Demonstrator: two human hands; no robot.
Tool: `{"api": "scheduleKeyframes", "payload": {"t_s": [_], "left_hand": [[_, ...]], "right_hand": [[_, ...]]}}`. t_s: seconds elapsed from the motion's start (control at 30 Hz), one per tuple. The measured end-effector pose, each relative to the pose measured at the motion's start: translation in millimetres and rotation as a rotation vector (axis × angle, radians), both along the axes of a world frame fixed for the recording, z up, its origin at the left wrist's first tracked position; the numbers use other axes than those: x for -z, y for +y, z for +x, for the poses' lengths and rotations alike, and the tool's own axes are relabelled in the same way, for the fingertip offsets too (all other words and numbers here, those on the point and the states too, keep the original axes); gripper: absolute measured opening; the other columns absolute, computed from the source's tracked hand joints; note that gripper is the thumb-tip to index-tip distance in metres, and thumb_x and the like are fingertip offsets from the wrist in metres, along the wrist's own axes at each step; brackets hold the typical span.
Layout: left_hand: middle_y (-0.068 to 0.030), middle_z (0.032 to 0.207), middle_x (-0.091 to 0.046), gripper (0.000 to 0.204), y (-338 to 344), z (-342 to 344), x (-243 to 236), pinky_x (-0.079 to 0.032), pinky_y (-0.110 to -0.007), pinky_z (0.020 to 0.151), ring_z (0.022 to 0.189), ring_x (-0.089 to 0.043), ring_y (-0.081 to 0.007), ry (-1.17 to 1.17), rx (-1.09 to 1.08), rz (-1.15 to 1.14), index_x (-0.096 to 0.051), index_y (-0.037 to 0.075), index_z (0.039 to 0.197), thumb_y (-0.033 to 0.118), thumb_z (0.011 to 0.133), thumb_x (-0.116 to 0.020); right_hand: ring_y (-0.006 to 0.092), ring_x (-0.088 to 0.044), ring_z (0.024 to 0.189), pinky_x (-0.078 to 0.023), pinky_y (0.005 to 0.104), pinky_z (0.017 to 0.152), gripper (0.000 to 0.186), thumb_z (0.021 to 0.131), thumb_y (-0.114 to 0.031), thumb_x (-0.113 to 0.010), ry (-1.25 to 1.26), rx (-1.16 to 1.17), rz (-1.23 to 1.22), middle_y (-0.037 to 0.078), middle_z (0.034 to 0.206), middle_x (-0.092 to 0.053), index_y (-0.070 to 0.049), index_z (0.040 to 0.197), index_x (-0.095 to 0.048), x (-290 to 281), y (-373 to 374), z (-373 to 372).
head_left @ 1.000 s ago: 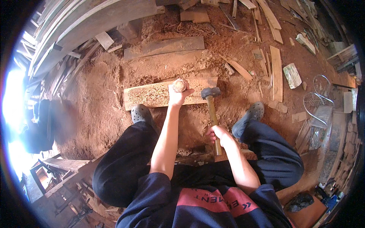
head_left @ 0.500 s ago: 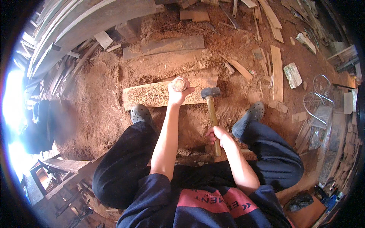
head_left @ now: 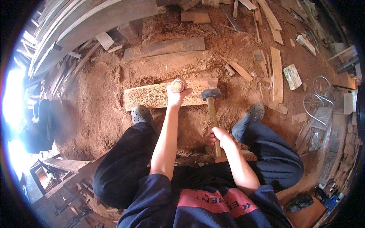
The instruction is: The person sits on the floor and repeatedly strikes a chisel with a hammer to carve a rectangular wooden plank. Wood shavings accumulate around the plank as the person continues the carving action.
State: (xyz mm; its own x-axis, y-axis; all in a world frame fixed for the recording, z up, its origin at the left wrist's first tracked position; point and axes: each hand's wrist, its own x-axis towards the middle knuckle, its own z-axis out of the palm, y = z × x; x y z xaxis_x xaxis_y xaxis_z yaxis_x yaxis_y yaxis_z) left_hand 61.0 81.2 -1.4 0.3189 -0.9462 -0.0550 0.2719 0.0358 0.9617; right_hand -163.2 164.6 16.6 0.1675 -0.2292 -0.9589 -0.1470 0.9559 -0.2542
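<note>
My left hand (head_left: 175, 97) is closed round an upright, round wooden piece (head_left: 178, 86), seen from its top, over a light wooden board (head_left: 140, 97) pitted with many small holes. Whether the piece rests on the board, I cannot tell. My right hand (head_left: 218, 136) grips the wooden handle of a hammer (head_left: 211, 109); its dark, heavy head is near the board's right part, just right of my left hand. My feet, in grey clogs (head_left: 140, 113), are apart on the near side of the board.
Reddish dirt ground (head_left: 83, 114) surrounds me. Long planks (head_left: 95, 19) are stacked at upper left, a darker board (head_left: 163, 47) lies ahead, and loose offcuts (head_left: 276, 76) lie at right beside metal wire racks (head_left: 318, 110). A wooden frame (head_left: 66, 164) is at lower left.
The wooden piece in my left hand has shifted very slightly left, and the hammer head sits slightly lower in the picture. Both hands keep their grip.
</note>
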Motion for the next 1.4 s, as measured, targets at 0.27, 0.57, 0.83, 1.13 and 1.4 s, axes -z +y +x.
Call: {"api": "scheduleKeyframes", "payload": {"t_s": [0.27, 0.57, 0.83, 1.13, 1.4], "left_hand": [[-0.0015, 0.065, -0.055, 0.026, -4, 6, 3, -0.045, -0.027, 0.055, 0.057, -0.052, -0.0118, 0.021, 0.025, 0.05, -0.055, 0.006, 0.067, -0.01, 0.056, -0.072], [0.0006, 0.065, -0.054, 0.027, -4, 7, 6, -0.041, -0.026, 0.055, 0.058, -0.049, -0.01, -0.032, 0.067, 0.064, -0.054, 0.007, 0.066, -0.009, 0.055, -0.073], [0.0004, 0.066, -0.054, 0.028, -5, 6, -3, -0.042, -0.025, 0.057, 0.062, -0.051, -0.01, 0.1, 0.062, 0.054, -0.054, 0.008, 0.067, -0.008, 0.056, -0.075], [-0.0007, 0.073, -0.057, 0.037, -11, -9, -20, -0.043, -0.027, 0.065, 0.068, -0.05, -0.0107, -0.173, 0.215, 0.057, -0.057, 0.004, 0.076, 0.018, 0.057, -0.086], [0.0008, 0.071, -0.057, 0.035, -4, 7, 2, -0.045, -0.027, 0.064, 0.066, -0.049, -0.0086, -0.259, 0.157, 0.088, -0.058, 0.005, 0.078, 0.017, 0.06, -0.085]], "right_hand": [[0.0121, -0.039, 0.04, -0.035, 0.0316, 0.041, 0.01, 0.074, -0.006, -0.053, -0.026, 0.008, 0.011, 0.001, 0.05, -0.041, -0.005, 0.065, -0.05, 2, 1, -2], [0.0197, -0.052, 0.05, -0.043, 0.0364, 0.047, 0.012, 0.076, -0.009, -0.054, 0.262, -0.201, -0.186, 0.01, 0.061, -0.054, 0.002, 0.075, -0.059, 12, 4, -6], [0.0254, -0.062, 0.059, -0.047, 0.0374, 0.051, 0.03, 0.073, -0.024, -0.068, 0.431, -0.526, -0.432, 0.018, 0.068, -0.063, 0.005, 0.08, -0.061, 23, 8, -14], [0.0158, -0.048, 0.038, -0.037, 0.031, 0.035, 0.014, 0.065, -0.005, -0.069, 0.541, -0.449, -0.55, 0.005, 0.053, -0.052, 0.0, 0.072, -0.058, 45, 18, -40], [0.0095, -0.047, 0.038, -0.037, 0.0241, 0.033, 0.018, 0.067, 0.004, -0.065, 0.111, -0.051, -0.659, 0.002, 0.056, -0.051, -0.002, 0.076, -0.051, -121, 1, -4]]}}
